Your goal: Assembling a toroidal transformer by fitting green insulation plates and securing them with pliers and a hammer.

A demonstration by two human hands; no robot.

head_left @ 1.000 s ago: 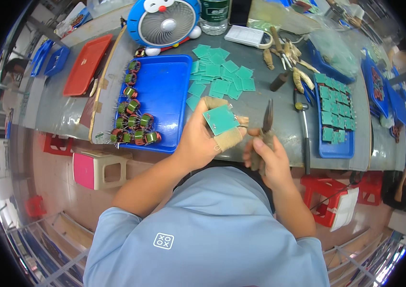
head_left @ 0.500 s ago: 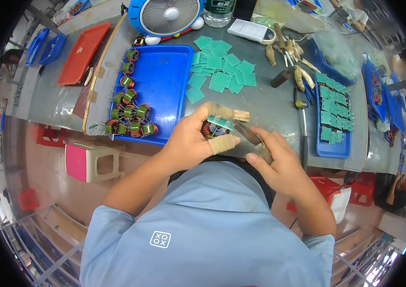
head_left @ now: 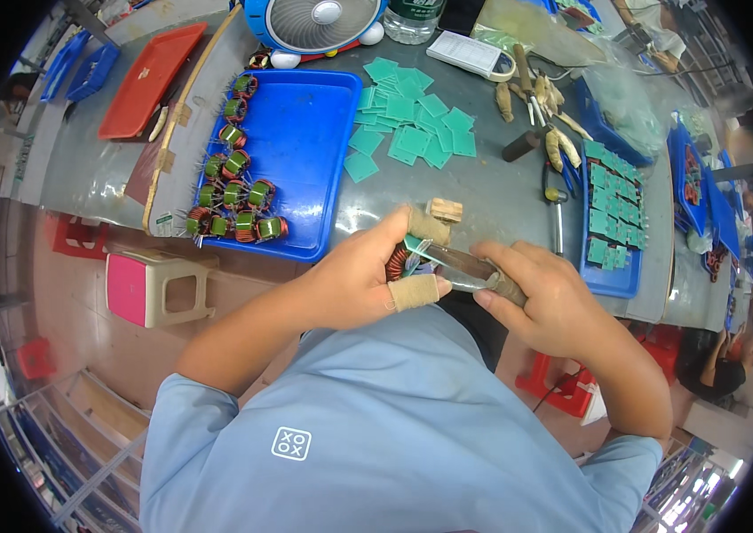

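My left hand (head_left: pixel 363 271) is closed around a toroidal coil (head_left: pixel 397 264) with red-brown windings and a green circuit board (head_left: pixel 414 245) set against it. Tan tape wraps its thumb and a finger. In my right hand (head_left: pixel 532 289) is a flat metal blade-like tool (head_left: pixel 458 259) with a wrapped handle, its exact kind unclear. The tool's far end lies against the board and coil, and my left fingers partly hide where they meet. Just beyond my left fingertips, a small wooden block (head_left: pixel 445 210) rests on the table.
Several green-and-red coils stand in a blue tray (head_left: pixel 305 169) at left. Loose green boards (head_left: pixel 412 139) lie beyond my hands. At right, a smaller blue tray (head_left: pixel 612 281) holds coils with boards. Pliers (head_left: pixel 563 164), a dark cylinder (head_left: pixel 520 147) and a fan (head_left: pixel 323 18) are around.
My right hand has moved right, and the tool now lies flatter across the coil and board. The left hand has tilted the board, and the wooden block shows apart from its fingers.
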